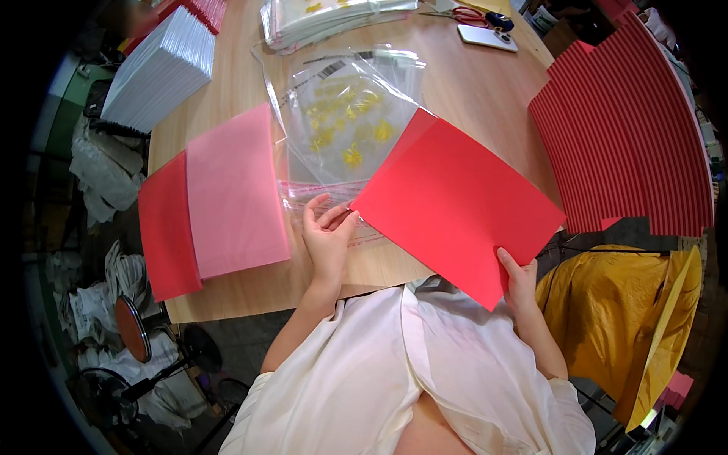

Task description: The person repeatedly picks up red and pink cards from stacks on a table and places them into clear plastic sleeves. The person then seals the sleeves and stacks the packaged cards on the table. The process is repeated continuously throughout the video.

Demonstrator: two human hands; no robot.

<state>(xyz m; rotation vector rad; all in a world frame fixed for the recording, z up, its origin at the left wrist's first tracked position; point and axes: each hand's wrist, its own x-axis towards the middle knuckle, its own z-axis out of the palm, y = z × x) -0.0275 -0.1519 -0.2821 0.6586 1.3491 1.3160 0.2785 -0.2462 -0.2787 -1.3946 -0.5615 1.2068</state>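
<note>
In my right hand (519, 282) is a flat red sheet or folder (462, 205), gripped at its near right edge with the thumb on top. It lies tilted over the table's front edge. Its left end rests over a stack of clear plastic bags (326, 152) with yellow flower prints; a paler strip there looks covered by film. My left hand (330, 239) pinches at the sheet's left corner, apparently on the lip of a clear bag; the fingertips partly hide it. Left of that hand lie pink sheets (239, 201) overlapping red ones (168, 235).
Farther back on the wooden table (485, 91) are more bundled clear bags (334, 23), red-handled scissors (470, 15) and a white phone (487, 38). A white stack (163, 72) stands far left. Tall red stacks (626, 129) and a yellow cloth (607, 326) flank my right.
</note>
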